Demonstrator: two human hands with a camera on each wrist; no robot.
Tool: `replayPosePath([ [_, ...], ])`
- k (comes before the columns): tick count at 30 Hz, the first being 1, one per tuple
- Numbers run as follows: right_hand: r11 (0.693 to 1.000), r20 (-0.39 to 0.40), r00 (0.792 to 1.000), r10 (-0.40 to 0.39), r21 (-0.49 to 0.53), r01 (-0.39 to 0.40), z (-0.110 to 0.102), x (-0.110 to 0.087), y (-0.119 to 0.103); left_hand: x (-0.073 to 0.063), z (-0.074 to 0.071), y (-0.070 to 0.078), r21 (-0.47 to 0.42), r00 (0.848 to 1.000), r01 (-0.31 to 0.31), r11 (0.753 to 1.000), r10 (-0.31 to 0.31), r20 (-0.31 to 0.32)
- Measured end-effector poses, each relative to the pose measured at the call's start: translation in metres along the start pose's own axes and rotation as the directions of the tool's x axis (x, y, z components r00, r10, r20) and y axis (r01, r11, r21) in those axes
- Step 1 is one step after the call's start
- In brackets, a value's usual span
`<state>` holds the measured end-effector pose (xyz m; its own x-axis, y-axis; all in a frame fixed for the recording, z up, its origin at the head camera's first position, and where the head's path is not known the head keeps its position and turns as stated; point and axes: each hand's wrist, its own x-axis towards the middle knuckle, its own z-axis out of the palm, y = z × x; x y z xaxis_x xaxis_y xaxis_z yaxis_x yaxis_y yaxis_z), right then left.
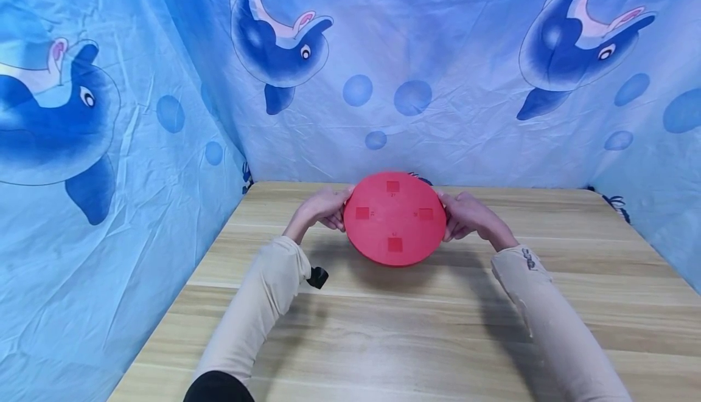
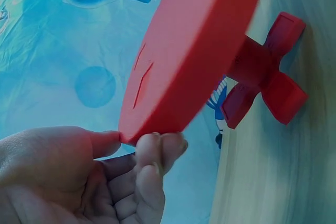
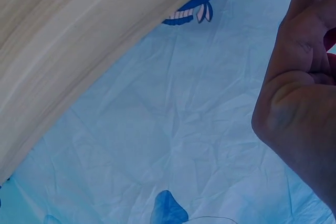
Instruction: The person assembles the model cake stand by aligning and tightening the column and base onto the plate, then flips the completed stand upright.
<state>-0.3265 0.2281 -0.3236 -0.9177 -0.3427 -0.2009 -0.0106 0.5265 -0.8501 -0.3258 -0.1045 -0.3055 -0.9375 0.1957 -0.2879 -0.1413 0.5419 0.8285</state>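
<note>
A small red round pedestal table point(image 1: 394, 218) is held between both hands, its top tilted towards the head camera. Square recesses with small markings sit near its rim. My left hand point(image 1: 324, 206) pinches the left edge, thumb on the upper face and fingertips against the rim. On the opposite edge, my right hand point(image 1: 467, 214) grips with curled fingers. In the left wrist view a short stem point(image 2: 252, 64) and a splayed base point(image 2: 286, 97) show beneath the top; whether the base touches the wood I cannot tell. Only slivers of red show by the right hand in the right wrist view.
The wooden table point(image 1: 372, 341) spreads under both forearms. Blue dolphin-print sheeting point(image 1: 465, 140) stands behind it and along both sides. A small black object point(image 1: 317, 277) sticks out at the left cuff.
</note>
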Motion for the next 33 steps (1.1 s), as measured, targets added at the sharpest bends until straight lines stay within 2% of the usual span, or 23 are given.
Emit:
replayPosePath([
  [9,1.0,-0.017,1.0,0.011,0.025,-0.011,0.003,0.004,0.006,0.005,0.006,-0.009,-0.012,0.998,-0.031,0.999,0.03,-0.048],
  [20,0.997,-0.05,0.998,0.045,0.057,-0.043,0.004,0.015,0.014,0.013,0.013,-0.018,-0.038,0.989,-0.054,0.998,0.048,-0.136],
  [33,0.996,-0.059,0.997,0.046,0.081,-0.041,0.005,0.019,0.018,0.019,0.015,-0.024,-0.059,0.986,-0.071,0.996,0.06,-0.158],
])
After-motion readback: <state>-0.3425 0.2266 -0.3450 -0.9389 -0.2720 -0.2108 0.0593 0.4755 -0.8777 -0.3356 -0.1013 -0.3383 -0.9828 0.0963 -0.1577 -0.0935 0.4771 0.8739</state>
